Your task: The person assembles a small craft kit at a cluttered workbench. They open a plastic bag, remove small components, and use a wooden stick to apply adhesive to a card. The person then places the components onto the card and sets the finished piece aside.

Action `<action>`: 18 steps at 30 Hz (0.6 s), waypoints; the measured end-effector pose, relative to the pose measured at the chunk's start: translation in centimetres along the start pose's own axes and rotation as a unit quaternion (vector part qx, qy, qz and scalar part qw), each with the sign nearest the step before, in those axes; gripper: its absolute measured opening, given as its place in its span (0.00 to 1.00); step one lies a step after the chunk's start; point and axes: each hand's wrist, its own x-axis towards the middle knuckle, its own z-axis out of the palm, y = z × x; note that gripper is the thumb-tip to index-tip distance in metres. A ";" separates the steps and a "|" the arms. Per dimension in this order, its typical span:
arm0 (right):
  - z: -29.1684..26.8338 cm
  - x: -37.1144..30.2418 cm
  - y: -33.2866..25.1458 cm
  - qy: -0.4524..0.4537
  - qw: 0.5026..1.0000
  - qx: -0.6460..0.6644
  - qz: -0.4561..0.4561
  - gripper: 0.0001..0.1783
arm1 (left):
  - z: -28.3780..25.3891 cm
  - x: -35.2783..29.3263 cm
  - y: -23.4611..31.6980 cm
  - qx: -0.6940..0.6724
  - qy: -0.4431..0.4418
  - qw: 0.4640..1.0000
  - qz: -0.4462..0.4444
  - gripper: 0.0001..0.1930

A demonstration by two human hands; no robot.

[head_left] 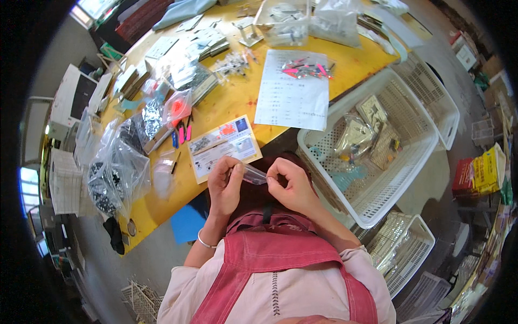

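Observation:
A small clear plastic bag (253, 174) is stretched between my two hands, in front of the table's near edge. My left hand (225, 183) is closed on one end of it, thumb against the fingers. At the other end, my right hand (290, 182) pinches the bag between thumb and forefinger. What the bag holds, if anything, is too small to make out. Just beyond my left hand lies a printed card (222, 144) with pictures on it. Beside that card are small clear bags (163, 175) and several slim pink and blue pieces (182, 133).
On the yellow table (237, 100) lie a paper sheet (275, 110) with pink-and-dark pieces (310, 70), a large bag of dark parts (116, 181) and a clear bin (283, 26). To my right stand a white basket (372, 208) with bagged parts and a lower basket (414, 254).

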 end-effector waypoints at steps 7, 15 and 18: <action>-2.3 -0.7 3.5 0.038 0.992 0.091 0.077 0.03 | -3.0 2.3 -0.6 -0.109 0.102 0.989 -0.016 0.08; -1.0 0.3 3.7 0.046 0.980 0.164 0.105 0.07 | -1.3 8.2 -2.0 -0.155 0.078 0.977 -0.121 0.09; -1.8 0.0 4.9 0.078 0.981 0.123 0.129 0.06 | 0.3 12.1 -1.7 -0.150 0.058 0.979 -0.128 0.09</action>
